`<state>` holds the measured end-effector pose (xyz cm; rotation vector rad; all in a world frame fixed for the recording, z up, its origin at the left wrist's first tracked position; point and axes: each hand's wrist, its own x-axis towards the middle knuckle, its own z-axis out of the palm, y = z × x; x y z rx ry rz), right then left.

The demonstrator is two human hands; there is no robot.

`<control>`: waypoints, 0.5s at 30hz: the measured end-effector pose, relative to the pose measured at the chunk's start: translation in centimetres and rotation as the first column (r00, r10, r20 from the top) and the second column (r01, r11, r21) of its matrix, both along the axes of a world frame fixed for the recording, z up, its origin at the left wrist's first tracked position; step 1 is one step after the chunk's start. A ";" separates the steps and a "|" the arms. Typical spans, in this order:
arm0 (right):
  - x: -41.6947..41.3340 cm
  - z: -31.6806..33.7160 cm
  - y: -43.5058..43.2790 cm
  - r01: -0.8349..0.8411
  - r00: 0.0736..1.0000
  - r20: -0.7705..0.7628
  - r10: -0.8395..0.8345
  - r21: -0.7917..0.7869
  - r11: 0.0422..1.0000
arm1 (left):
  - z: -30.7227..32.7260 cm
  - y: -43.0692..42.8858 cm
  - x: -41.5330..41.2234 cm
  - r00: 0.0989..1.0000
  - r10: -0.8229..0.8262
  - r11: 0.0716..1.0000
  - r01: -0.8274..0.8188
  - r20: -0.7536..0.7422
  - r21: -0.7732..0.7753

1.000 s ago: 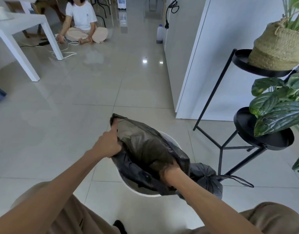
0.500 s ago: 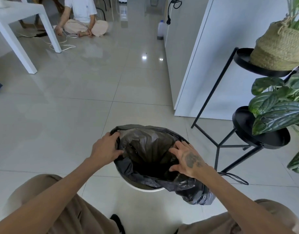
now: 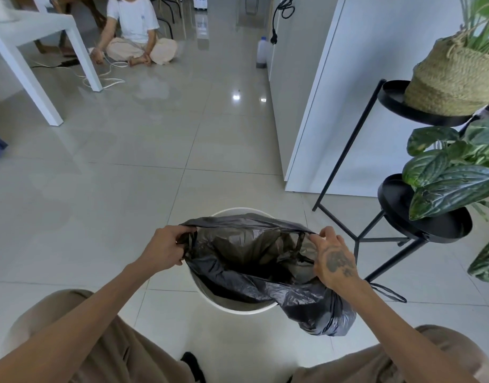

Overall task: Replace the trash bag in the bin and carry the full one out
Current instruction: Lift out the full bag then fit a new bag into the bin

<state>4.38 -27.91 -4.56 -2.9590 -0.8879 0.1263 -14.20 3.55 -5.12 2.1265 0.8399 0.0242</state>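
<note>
Black liner is pinched by left hand and right hand; best stretch it evenly over the bin's rim.

Counts in front of you

You are looking at two black trash bags, one white bin, one plant stand carrying two trays, and one bottle.

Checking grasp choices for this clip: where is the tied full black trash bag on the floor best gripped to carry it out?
Grip the full black bag by its knotted tie loops, trailing on the tiles to its right beside the white bin. Come from above and right; that side looks open.
</note>
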 end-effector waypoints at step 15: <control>-0.6 -1.2 1.1 -0.037 0.995 -0.100 0.022 -0.145 0.989 | 0.3 -5.5 0.4 0.943 -0.218 0.797 0.321 -0.252 0.512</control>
